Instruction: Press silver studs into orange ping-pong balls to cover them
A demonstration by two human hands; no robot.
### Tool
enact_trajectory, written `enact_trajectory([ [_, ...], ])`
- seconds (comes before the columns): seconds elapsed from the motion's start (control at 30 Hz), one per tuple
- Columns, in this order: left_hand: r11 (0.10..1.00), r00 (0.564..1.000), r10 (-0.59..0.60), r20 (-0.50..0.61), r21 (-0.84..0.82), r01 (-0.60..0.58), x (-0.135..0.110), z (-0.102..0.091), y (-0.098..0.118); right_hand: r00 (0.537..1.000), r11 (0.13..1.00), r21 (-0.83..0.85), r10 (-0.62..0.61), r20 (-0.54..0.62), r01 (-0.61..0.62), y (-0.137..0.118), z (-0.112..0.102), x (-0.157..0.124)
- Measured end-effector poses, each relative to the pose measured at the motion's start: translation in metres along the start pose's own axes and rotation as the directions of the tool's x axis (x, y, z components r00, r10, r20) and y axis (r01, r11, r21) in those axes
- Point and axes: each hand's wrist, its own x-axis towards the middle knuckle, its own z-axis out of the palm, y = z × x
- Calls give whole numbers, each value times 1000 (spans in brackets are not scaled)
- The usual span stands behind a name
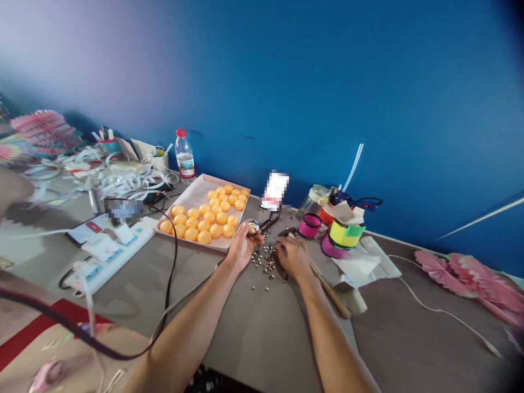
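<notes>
My left hand (241, 245) is closed round a small shiny silver ball-like piece (253, 225), held up between thumb and fingers. Just right of it, my right hand (293, 255) bends its fingers down at the edge of a heap of small shiny metal studs or beads (268, 261). Its fingertips are close together, and what they pinch is too small to make out. A hammer lies partly beneath the right hand and wrist, its wooden handle (331, 292) slanting toward me. A few loose studs lie in front of the heap.
Left of my hands is a shallow box (192, 192) with several orange balls (204, 225). A bottle (185, 155) stands behind it. A power strip (110, 256) and cables lie farther left. A glass jar (313, 201), a magenta ring (310, 225) and a yellow-green tape roll (346, 233) sit right.
</notes>
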Motion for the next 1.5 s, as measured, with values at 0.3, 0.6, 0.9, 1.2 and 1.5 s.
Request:
enact_trajectory([
  [0.3,999,1000,-6,31,32,5,-3,3,0,998,999,13,-40,55,40,-21,9,1],
  [0.6,998,999,-37,4,50,37,-3,4,-2,971,965,249,-18,-237,78,-13,11,0],
  [0.9,995,999,-47,24,88,44,-3,4,-5,950,682,731,199,-241,42,-17,10,4],
  [1.2,993,997,-39,59,110,33,-3,1,-6,968,160,987,251,-26,-15,-25,11,5],
  [1.5,992,991,-49,123,118,34,-5,1,-6,972,107,993,233,28,-54,-33,11,5],
])
